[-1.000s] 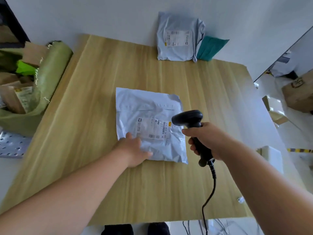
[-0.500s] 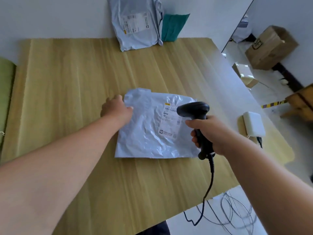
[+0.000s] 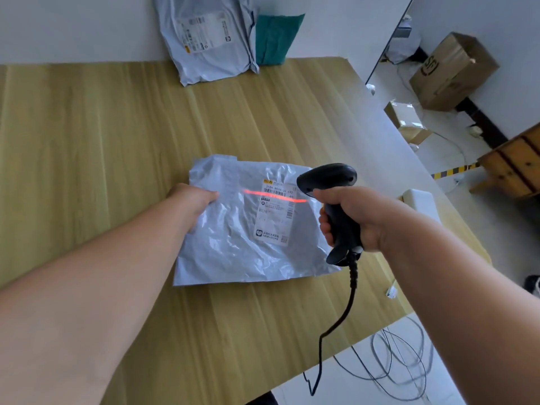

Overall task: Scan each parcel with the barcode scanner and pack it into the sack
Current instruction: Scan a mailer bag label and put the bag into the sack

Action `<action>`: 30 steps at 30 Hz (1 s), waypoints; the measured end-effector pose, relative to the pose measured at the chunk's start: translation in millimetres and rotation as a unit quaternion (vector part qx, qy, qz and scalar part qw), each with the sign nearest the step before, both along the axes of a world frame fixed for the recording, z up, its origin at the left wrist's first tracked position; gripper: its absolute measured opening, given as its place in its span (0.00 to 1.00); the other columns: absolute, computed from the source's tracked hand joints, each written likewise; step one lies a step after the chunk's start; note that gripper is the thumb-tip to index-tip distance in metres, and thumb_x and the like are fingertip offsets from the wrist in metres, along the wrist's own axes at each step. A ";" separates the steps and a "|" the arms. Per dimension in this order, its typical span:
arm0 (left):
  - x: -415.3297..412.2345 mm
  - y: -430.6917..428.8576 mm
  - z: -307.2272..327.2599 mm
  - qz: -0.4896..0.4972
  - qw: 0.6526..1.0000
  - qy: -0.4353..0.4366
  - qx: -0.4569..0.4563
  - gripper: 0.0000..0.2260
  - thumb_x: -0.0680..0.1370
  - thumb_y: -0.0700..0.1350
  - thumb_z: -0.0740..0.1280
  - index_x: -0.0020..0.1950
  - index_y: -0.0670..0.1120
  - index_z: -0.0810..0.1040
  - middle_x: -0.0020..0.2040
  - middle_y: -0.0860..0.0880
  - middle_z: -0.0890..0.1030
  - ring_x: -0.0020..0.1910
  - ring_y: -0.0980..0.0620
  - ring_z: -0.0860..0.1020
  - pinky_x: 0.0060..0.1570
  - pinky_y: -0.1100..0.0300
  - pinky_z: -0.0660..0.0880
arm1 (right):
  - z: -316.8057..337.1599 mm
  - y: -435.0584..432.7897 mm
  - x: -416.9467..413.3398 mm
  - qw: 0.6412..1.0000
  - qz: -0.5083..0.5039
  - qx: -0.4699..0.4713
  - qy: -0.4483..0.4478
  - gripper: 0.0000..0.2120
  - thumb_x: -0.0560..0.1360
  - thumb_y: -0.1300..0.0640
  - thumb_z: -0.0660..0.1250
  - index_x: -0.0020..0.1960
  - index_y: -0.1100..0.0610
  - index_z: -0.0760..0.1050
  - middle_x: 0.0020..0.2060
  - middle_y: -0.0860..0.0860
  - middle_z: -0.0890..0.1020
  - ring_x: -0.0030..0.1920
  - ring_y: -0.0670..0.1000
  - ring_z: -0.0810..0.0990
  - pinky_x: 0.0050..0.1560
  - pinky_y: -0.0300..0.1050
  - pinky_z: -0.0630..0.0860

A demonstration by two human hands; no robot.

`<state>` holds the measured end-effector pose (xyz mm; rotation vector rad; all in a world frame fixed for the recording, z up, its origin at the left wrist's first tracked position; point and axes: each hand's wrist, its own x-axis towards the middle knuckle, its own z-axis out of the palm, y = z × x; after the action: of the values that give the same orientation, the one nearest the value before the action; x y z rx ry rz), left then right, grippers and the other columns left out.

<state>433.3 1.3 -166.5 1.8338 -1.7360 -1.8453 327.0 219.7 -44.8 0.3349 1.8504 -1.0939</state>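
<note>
A grey plastic mailer parcel (image 3: 233,238) lies flat in the middle of the wooden table (image 3: 102,135), its white shipping label facing up. My left hand (image 3: 191,204) grips the parcel's left edge, thumb on top. My right hand (image 3: 359,217) grips the handle of the black corded barcode scanner (image 3: 333,182), whose head hovers over the parcel's right side. A red scan line crosses the top of the label. The sack is out of view.
A second grey mailer (image 3: 210,39) and a teal packet (image 3: 276,36) lean against the back wall. A white box (image 3: 420,200) sits at the table's right edge. Cardboard boxes (image 3: 453,71) and loose cables (image 3: 403,366) lie on the floor to the right.
The red scan line has come on across the label. My left hand has kept hold of the parcel's left edge. The view has turned right, and the green sack has left it.
</note>
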 end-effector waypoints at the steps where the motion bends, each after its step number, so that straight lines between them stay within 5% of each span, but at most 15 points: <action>1: -0.4 0.2 1.5 0.002 1.000 -0.006 -0.003 0.20 0.72 0.45 0.75 0.60 0.39 0.76 0.53 0.41 0.80 0.46 0.43 0.78 0.43 0.53 0.73 | 0.6 -1.3 -0.9 1.000 0.002 -0.002 -0.001 0.15 0.77 0.54 0.69 0.37 0.59 0.69 0.25 0.54 0.74 0.22 0.50 0.74 0.27 0.39 0.74; 5: 0.4 4.3 4.9 0.005 1.000 -0.018 -0.011 0.19 0.73 0.42 0.73 0.62 0.38 0.74 0.53 0.40 0.80 0.48 0.41 0.80 0.42 0.53 0.74 | 1.5 -6.2 -5.3 1.000 0.003 -0.013 0.004 0.15 0.77 0.54 0.69 0.36 0.59 0.69 0.26 0.54 0.74 0.22 0.50 0.74 0.26 0.38 0.74; 10: 2.2 14.0 9.3 0.024 0.999 0.014 -0.020 0.20 0.74 0.39 0.71 0.65 0.39 0.72 0.52 0.40 0.80 0.50 0.41 0.80 0.54 0.45 0.77 | 4.1 -8.1 -9.6 0.999 0.044 -0.009 0.008 0.13 0.77 0.55 0.69 0.40 0.60 0.70 0.30 0.55 0.74 0.26 0.51 0.74 0.27 0.40 0.74; 19: 15.7 30.5 41.5 0.075 0.996 0.053 -0.019 0.21 0.76 0.41 0.70 0.69 0.44 0.71 0.52 0.44 0.79 0.53 0.42 0.78 0.51 0.51 0.74 | 20.7 -5.4 -9.3 0.997 0.062 -0.050 0.004 0.11 0.76 0.58 0.70 0.43 0.60 0.69 0.33 0.55 0.73 0.24 0.51 0.75 0.27 0.41 0.74; 22: 25.1 30.3 62.8 0.078 0.993 0.067 -0.055 0.21 0.76 0.41 0.68 0.69 0.46 0.72 0.58 0.45 0.79 0.54 0.43 0.78 0.54 0.52 0.75 | 32.9 -13.6 -6.6 0.994 0.083 -0.075 0.010 0.11 0.76 0.57 0.71 0.43 0.60 0.70 0.32 0.55 0.74 0.23 0.51 0.75 0.27 0.40 0.74; 30: 82.6 -3.8 146.6 0.098 0.965 0.104 -0.221 0.19 0.78 0.41 0.61 0.70 0.46 0.69 0.58 0.47 0.76 0.46 0.48 0.75 0.41 0.59 0.70 | 66.5 -64.2 33.1 0.969 0.171 -0.173 0.047 0.09 0.77 0.56 0.70 0.48 0.59 0.72 0.30 0.55 0.74 0.26 0.51 0.74 0.29 0.42 0.72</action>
<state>515.8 -2.5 -20.0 1.5152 -1.6514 -1.3798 360.1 155.4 21.7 -0.2361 1.6773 -1.1740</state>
